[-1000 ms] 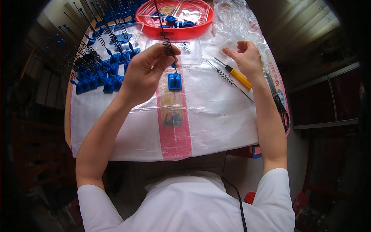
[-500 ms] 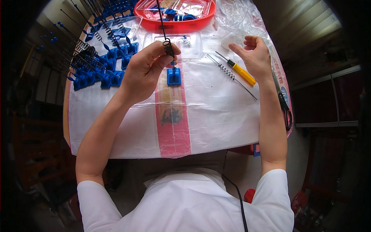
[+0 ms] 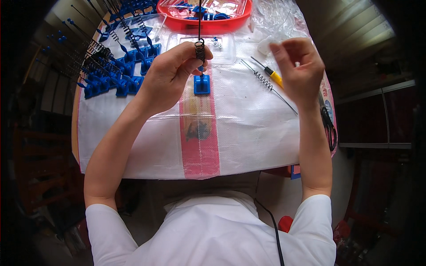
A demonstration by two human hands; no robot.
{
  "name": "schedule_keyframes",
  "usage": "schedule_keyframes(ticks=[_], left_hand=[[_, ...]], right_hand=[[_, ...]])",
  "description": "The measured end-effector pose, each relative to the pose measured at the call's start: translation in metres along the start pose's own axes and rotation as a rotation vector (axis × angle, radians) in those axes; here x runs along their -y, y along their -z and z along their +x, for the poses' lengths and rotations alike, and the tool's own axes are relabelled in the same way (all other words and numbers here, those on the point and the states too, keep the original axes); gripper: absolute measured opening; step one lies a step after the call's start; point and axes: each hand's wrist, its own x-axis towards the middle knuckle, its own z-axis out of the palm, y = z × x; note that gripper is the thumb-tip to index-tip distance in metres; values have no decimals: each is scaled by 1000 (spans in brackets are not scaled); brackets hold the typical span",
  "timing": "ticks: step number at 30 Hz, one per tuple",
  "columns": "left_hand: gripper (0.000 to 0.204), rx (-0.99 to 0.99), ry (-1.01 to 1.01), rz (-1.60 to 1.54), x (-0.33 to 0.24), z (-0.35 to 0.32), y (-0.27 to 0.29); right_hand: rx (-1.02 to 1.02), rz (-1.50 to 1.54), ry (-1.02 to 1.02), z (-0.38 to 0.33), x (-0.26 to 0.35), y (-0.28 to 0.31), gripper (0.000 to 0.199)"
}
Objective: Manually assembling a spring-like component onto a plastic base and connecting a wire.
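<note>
My left hand (image 3: 166,80) pinches a black coil spring (image 3: 199,46) between thumb and fingers. From the spring a straight black rod rises toward the top of the view. Below it hangs or stands a square blue plastic base (image 3: 202,85), joined by a thin stem; whether it touches the table I cannot tell. My right hand (image 3: 303,66) is raised over the right side of the table, fingers curled in and slightly blurred. A small white spot shows inside its curl, too unclear to name. Beside it lie a yellow-handled screwdriver (image 3: 276,79), partly covered, and a loose spring rod (image 3: 265,82).
Several blue bases with spring rods (image 3: 111,84) crowd the left side. A red basin (image 3: 217,27) with blue parts stands at the back, before it a clear plastic tray (image 3: 228,55) with small white pieces. Crumpled clear plastic (image 3: 279,20) lies back right, a black cable (image 3: 329,128) at the right edge.
My right hand has moved slightly right and toward me, its fingers curling in, and now covers part of the screwdriver handle. The left hand has shifted a little right, bringing the rod more upright.
</note>
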Motion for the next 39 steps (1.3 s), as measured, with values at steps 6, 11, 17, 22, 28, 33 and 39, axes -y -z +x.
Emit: schedule_keyframes(ticks=[6,11,17,22,28,33,39], left_hand=[[20,66,22,75,-4,1,3],[18,68,80,49,-5,4,2],[16,22,58,30,-3,6,-3],[16,-17,92,-8,5,6,-5],[16,-40,76,24,0,4,-10],[13,-122,65,-7,6,2,-16],[15,-161,4,53,10,1,-19]], right_hand=[[498,34,17,-25,23,-57,39],[506,112,-69,-34,22,-87,26],[540,151,-128,-28,20,-84,16],[496,233,-108,-33,13,-88,16],[472,282,-98,-35,11,-88,17],[460,256,-82,-35,12,-88,16],[439,216,-26,-37,5,-93,15]])
